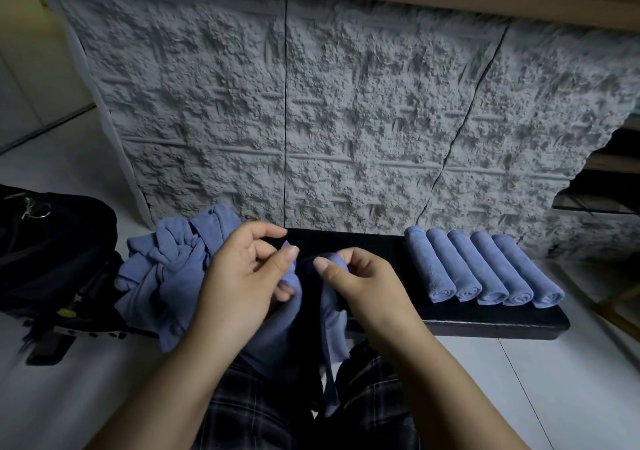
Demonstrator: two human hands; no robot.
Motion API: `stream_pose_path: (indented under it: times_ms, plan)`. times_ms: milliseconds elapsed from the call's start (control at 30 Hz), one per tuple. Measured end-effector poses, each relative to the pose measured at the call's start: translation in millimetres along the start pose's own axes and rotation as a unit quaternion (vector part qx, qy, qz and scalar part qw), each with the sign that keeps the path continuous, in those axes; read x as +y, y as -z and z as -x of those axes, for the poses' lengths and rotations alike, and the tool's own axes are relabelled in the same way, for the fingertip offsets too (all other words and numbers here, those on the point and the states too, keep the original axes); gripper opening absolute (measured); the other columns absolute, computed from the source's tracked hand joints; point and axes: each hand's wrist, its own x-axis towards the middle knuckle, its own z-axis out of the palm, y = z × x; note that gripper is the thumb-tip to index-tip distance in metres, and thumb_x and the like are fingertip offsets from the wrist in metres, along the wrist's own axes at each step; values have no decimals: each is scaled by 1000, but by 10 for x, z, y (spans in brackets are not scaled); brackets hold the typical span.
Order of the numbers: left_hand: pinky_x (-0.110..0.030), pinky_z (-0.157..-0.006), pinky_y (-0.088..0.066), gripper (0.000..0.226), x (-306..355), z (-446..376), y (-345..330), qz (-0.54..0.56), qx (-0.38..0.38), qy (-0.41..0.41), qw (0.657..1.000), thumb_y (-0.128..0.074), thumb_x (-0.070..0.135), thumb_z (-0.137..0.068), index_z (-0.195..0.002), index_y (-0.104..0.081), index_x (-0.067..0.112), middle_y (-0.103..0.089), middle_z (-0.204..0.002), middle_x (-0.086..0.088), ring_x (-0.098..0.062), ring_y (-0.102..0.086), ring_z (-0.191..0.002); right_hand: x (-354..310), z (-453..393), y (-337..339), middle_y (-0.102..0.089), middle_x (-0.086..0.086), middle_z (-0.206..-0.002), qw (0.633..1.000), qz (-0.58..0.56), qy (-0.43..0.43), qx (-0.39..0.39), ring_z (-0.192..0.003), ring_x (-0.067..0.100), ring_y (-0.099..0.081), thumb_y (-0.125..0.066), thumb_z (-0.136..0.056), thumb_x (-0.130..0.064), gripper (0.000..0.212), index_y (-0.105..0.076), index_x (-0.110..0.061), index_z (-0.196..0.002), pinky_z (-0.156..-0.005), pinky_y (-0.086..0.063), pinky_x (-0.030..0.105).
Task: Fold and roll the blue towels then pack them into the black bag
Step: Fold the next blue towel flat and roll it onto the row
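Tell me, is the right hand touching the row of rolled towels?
Apart. The head view shows the right hand pinching a loose blue towel, with a strip of black bench showing between it and the rolled towels.

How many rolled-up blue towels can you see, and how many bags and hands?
Rolled blue terry towels on the black bench: 5
Black fabric bag: 1
Bare hands pinching an unrolled blue towel: 2
Total: 8
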Motion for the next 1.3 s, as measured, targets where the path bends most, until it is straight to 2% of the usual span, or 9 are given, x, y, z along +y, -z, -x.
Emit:
stream_pose_path:
  times_ms: [133, 267, 500, 633, 833, 933, 1067, 1133, 1300]
  plan:
    - [-20, -55, -53, 17, 46, 120, -115, 98, -65, 64, 991, -55, 2, -88, -97, -58, 16, -63, -72, -2, -14, -65, -61, -83, 45, -5, -63, 8, -70, 997, -64, 21, -27, -67, 14, -53, -64, -87, -9, 10, -65, -5, -78, -61, -45, 21]
    - [-21, -64, -53, 24, 47, 185, -150, 118, -117, 73, 983, -50, -2, -89, -101, -61, 15, -72, -87, -3, -14, -67, -77, -60, 64, 35, -71, 14, -82, 994, -102, 8, -43, -74, 20, -64, -60, -90, -7, 13, -70, 0, -91, -68, -52, 27]
    - [-20, -56, -53, 17, 24, 152, -132, 119, -103, 93, 983, -47, -6, -91, -89, -60, 5, -69, -68, -6, -15, -67, -61, -73, 65, 87, -72, 7, -82, 995, -54, 14, -81, -79, 16, -64, -50, -96, -10, 24, -73, -8, -89, -80, -50, 32]
    - [-12, -62, -45, 15, -65, 106, -86, -25, -78, -2, 997, -61, 10, -88, -83, -65, 24, -66, -79, 0, -2, -60, -66, -63, 76, 71, -72, 13, -83, 995, -42, -5, -86, -78, 19, -64, -48, -98, -12, 26, -73, -8, -90, -78, -49, 34]
    - [-23, -76, -44, 16, -93, 105, -37, -160, -87, -140, 973, -42, 46, -84, -91, -53, 36, -59, -86, 11, -9, -57, -85, -58, 55, 140, -68, 28, -85, 1000, 14, 9, -18, -70, 21, -56, -56, -94, -19, 22, -73, -8, -83, -66, -44, 39]
    - [-18, -76, -45, 16, -46, 118, -68, -161, -103, -177, 965, -45, 42, -84, -91, -57, 36, -61, -88, 12, -6, -60, -87, -106, 75, 158, -72, 20, -86, 999, 28, 18, -30, -76, 21, -60, -58, -93, -18, 19, -75, -10, -88, -68, -50, 40]
    - [-9, -72, -42, 8, -48, 139, -130, -152, -86, -187, 967, -58, 32, -81, -87, -63, 33, -65, -87, 18, 3, -61, -82, -168, 117, 160, -70, 22, -91, 994, 59, 37, -87, -81, 28, -63, -53, -97, -19, 21, -74, -17, -95, -77, -48, 59]
    - [-8, -69, -42, 6, -83, 133, -143, -124, -57, -144, 980, -64, 27, -80, -82, -60, 31, -65, -82, 23, 5, -60, -76, -190, 135, 166, -71, 19, -92, 992, 57, 35, -111, -90, 38, -67, -51, -98, -19, 23, -74, -18, -98, -82, -47, 58]
    - [-10, -68, -43, 21, -108, 147, -132, -113, -39, -128, 985, -69, 11, -82, -74, -58, 28, -65, -76, 24, 4, -60, -73, -223, 160, 148, -74, 6, -96, 989, 54, 44, -130, -101, 28, -66, -50, -98, -15, 24, -73, -16, -103, -90, -51, 45]
